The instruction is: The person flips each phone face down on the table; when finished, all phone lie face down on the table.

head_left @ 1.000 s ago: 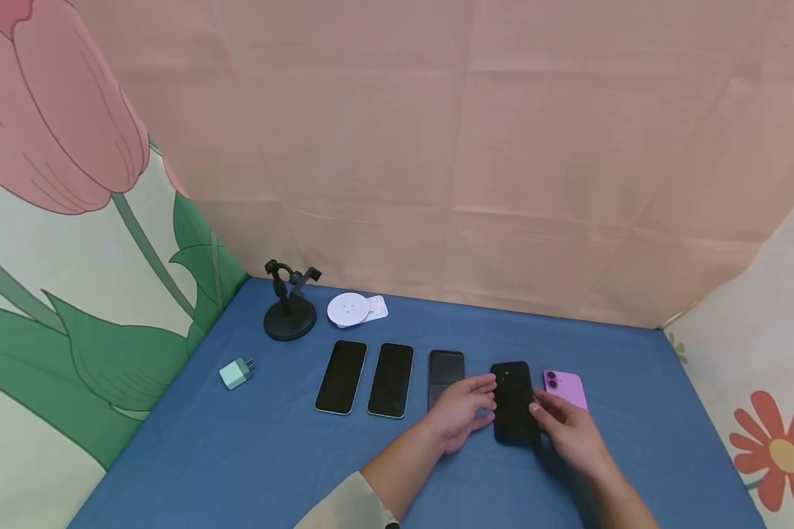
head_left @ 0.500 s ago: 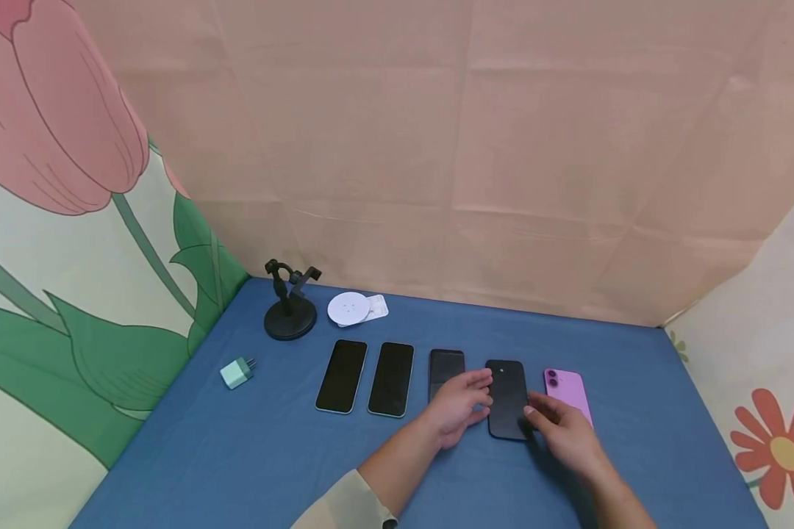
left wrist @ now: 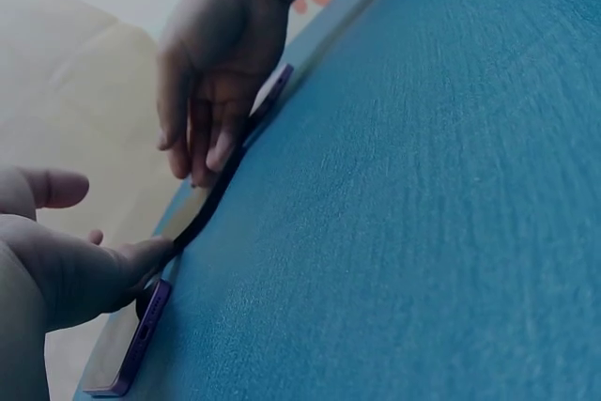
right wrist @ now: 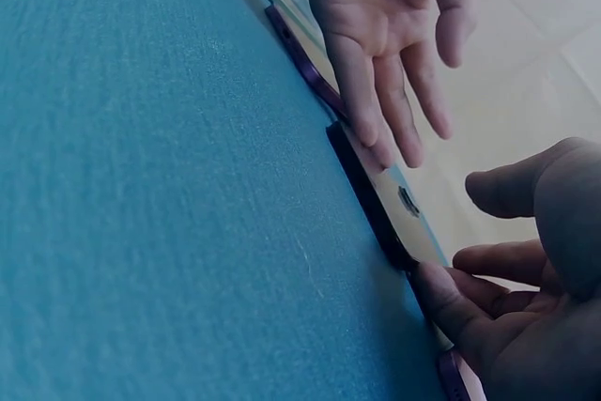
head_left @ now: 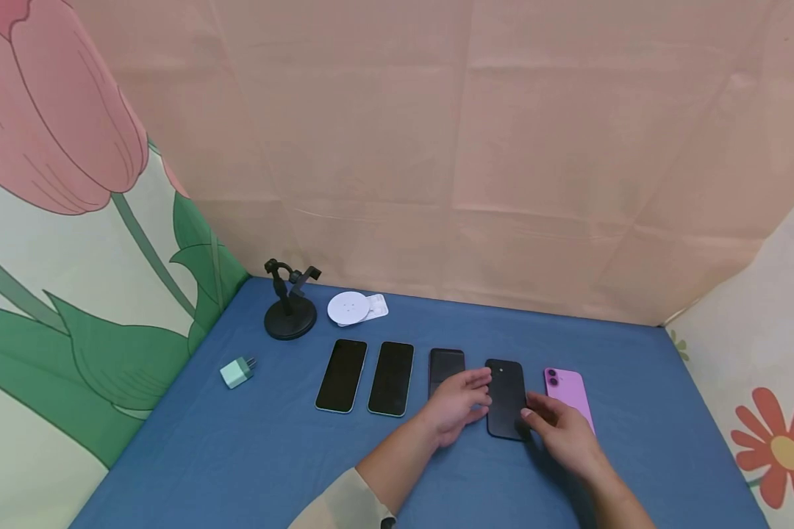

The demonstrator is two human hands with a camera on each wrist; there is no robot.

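Observation:
A black phone (head_left: 506,400) lies flat on the blue cloth, its back with the camera facing up. My left hand (head_left: 455,411), fingers extended, touches its left edge. At its right edge my right hand (head_left: 562,433) rests with loosely bent fingers; in the right wrist view, fingertips (right wrist: 434,281) touch the phone's corner. Neither hand is wrapped around the phone. Left of it lies a dark phone (head_left: 446,367), partly hidden by my left hand. A purple phone (head_left: 570,393) lies on the right, partly behind my right hand.
Two phones with black screens, one (head_left: 341,376) beside another (head_left: 391,379), lie farther left. Behind them are a white disc (head_left: 348,308) on a white card (head_left: 377,306) and a black stand (head_left: 290,316). A pale green charger plug (head_left: 237,373) sits at far left.
The black phone has come down from a tilted position to lie flat, shifting slightly left. Both hands moved slightly left with it, and more of the purple phone shows.

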